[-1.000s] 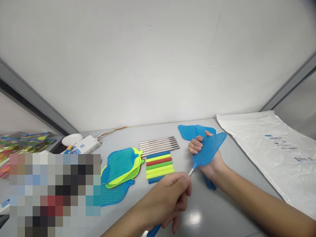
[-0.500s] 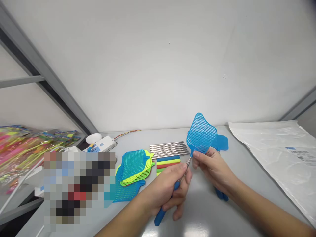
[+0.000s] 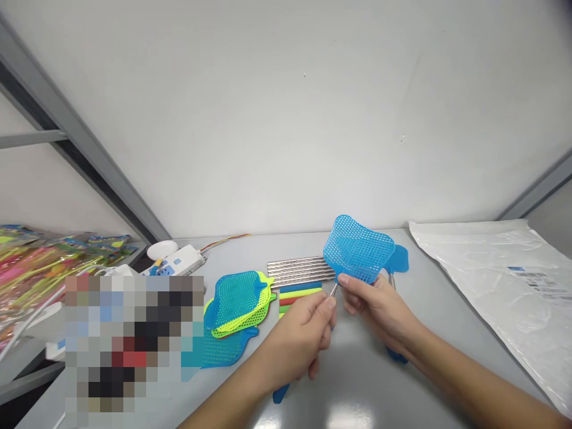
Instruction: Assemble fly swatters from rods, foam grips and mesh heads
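Note:
My right hand (image 3: 370, 298) pinches the neck of a blue mesh fly swatter head (image 3: 357, 247), tilted above the table. A short silver length of the metal rod (image 3: 333, 290) shows between my two hands. My left hand (image 3: 304, 336) is closed around the fly swatter's shaft, and the end of its blue handle (image 3: 280, 393) sticks out below. Behind my right hand lies another blue fly swatter (image 3: 399, 259), partly hidden. Silver rods (image 3: 295, 272) lie side by side beyond my left hand, with coloured handles (image 3: 300, 294) in front of them, partly covered by that hand.
Left of my hands, blue and yellow-green mesh swatter heads (image 3: 239, 301) lie stacked. Farther left are a white power strip (image 3: 179, 262) and bagged colourful goods (image 3: 53, 256). A white plastic bag (image 3: 487, 268) covers the table's right side. A wall rises behind.
The fly swatter head has turned, its mesh now lying wider and lower. My left hand has rotated around the shaft, hiding more of the handle. The view has shifted slightly.

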A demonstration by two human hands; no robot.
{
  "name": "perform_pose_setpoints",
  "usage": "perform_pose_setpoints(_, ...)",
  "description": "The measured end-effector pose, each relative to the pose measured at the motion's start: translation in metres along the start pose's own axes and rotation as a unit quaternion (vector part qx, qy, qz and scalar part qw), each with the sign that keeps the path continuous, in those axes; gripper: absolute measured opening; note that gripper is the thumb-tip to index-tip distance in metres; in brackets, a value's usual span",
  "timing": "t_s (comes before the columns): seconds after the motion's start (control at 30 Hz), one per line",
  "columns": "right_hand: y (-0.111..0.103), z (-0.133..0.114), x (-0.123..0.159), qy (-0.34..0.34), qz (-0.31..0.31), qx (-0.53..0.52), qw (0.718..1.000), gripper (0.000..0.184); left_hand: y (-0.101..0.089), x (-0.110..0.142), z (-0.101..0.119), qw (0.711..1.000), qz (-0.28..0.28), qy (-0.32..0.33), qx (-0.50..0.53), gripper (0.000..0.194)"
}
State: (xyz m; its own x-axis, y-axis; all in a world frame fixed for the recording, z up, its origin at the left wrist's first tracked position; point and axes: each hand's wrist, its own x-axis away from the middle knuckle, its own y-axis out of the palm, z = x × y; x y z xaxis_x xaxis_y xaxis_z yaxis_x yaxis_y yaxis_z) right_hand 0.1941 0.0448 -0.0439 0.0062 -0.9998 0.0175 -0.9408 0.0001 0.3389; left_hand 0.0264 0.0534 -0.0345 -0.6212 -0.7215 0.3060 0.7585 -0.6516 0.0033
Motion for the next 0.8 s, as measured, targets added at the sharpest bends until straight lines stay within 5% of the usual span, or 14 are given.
perform_pose_setpoints(0.1,-0.0013,0.0023,-0.0019,0.022,-0.007,-0.003,1.000,0.037,0.0006,-0.0032,-0.0041,1.000,0.012,-0.002,-0.005,0.037)
perform_pose_setpoints(0.37,0.0016,0.0062,0.0000,0.067,-0.031,0.007,0.997,0.032,0.0016,-0.0056,-0.0074,0.991,-0.060,-0.007,0.119,0.030)
perform_pose_setpoints(0.63,0.0050,0.0070,0.0050,0.039,-0.074,0.064,0.994,0.040,0.0003,-0.0052,-0.0076,0.961,-0.132,-0.026,0.244,0.031)
perform_pose_setpoints(0.8,0.0040,0.0082,0.0034,0.010,-0.028,0.052,0.998,0.032,-0.0034,-0.0071,-0.0060,0.959,-0.163,-0.023,0.232,0.031)
